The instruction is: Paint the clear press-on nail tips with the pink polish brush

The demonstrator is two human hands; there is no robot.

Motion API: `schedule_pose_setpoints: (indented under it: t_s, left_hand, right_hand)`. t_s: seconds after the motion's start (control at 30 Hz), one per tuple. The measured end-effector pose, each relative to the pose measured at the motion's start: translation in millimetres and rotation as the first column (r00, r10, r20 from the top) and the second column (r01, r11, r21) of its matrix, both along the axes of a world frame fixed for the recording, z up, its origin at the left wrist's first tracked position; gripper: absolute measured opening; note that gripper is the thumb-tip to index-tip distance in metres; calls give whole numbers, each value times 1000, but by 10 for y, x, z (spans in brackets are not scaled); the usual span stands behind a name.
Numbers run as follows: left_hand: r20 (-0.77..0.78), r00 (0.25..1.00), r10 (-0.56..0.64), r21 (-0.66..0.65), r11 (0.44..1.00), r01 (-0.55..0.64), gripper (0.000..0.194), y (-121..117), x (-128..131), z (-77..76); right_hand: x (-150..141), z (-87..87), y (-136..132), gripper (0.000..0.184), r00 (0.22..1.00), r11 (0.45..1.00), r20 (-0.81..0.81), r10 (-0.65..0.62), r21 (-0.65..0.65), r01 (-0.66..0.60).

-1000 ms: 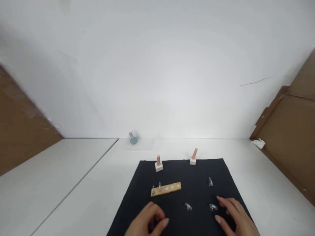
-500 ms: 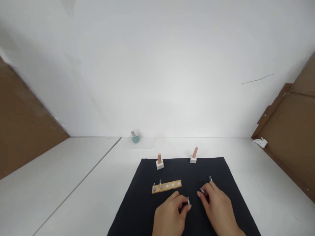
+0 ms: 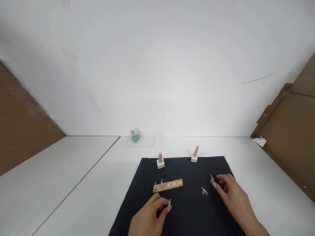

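Note:
My left hand [image 3: 147, 219] is at the near edge of the black mat [image 3: 137, 209], pinching a small metal-and-clear pin [image 3: 169, 205] between its fingertips. It sits just below a wooden strip [image 3: 168, 185] with white dots, which has two similar pins [image 3: 161, 183] standing in its left holes. My right hand [image 3: 232, 196] is open and holds nothing, its fingertips close beside another pin [image 3: 211, 178]. A further pin [image 3: 204, 191] lies on the mat left of those fingers.
Two pink pegs on white blocks [image 3: 160, 161] stand at the mat's far edge. Behind, a teal object [image 3: 135, 137] sits on a clear sheet. White tabletop surrounds the mat, with brown cardboard walls at both sides and a white tissue [image 3: 259, 141] at right.
My left hand has moved left and toward me with its pin still held. My right hand has moved right, away from the pin it hovered over, which now shows on the mat.

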State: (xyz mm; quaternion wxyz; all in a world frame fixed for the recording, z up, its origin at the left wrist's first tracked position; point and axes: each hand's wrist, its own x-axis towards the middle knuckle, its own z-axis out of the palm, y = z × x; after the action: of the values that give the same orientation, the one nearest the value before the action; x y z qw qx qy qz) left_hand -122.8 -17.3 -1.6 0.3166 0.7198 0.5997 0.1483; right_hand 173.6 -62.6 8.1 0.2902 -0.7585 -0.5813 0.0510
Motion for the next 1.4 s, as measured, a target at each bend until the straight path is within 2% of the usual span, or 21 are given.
schedule_pose_setpoints:
  t_s: [0.13, 0.23, 0.4, 0.5, 0.63, 0.7, 0.8, 0.93, 1.03, 1.13, 1.23, 1.33, 1.4]
  left_hand:
    - [15, 1000, -2, -4, 1000, 3, 23, -17, -8, -22]
    - [56, 998, -5, -23, 1000, 7, 28, -39, -35, -36]
    - [60, 998, 10, -17, 1000, -9, 27, -43, -32, -21]
    - [52, 999, 2, -7, 1000, -2, 20, -40, 11, 13]
    - [123, 992, 21, 24, 999, -24, 20, -69, -5, 35]
    - [170, 984, 55, 26, 998, -60, 23, -84, -45, 43]
    - [182, 978, 101, 28, 994, -108, 23, -81, -92, 74]
    - [73, 994, 86, 11, 996, -87, 18, -36, -111, 129]
    - [17, 998, 67, 15, 998, -67, 18, -12, -155, 146]
    - [65, 994, 88, 16, 996, -89, 17, -18, -228, 148]
    - [133, 981, 138, 53, 988, -146, 19, -27, -287, 158]
    - [179, 974, 142, 93, 983, -160, 22, -5, -317, 165]
    - [179, 976, 128, 122, 981, -151, 22, 26, -323, 159]
  right_hand:
    - [-26, 8, 198, 19, 998, 996, -21, 57, -64, -59]
    - [-105, 27, 242, 19, 994, 990, -41, 103, -96, -106]
    - [-195, 68, 344, 16, 986, 979, -75, 147, -132, -156]
    - [-167, 79, 407, 12, 982, 975, -99, 159, -137, -172]
    - [-58, 0, 245, 28, 977, 977, -141, 160, -120, -177]
    - [-30, -104, 77, 28, 977, 981, -152, 152, -97, -168]
    - [-82, -281, -123, 26, 974, 985, -150, 172, 24, -170]
    - [-261, -363, -125, 41, 969, 977, -135, 205, 84, -195]
    - [-394, -295, -25, 48, 974, 978, -96, 204, 62, -198]
    - [-576, -191, 50, 51, 962, 966, -89, 256, 64, -251]
    - [-878, -105, 121, 45, 926, 932, -119, 359, 108, -347]
    - [-1228, -69, 227, 24, 887, 898, -147, 438, 39, -438]
    - [-1409, -76, 304, 15, 895, 905, -144, 423, 19, -425]
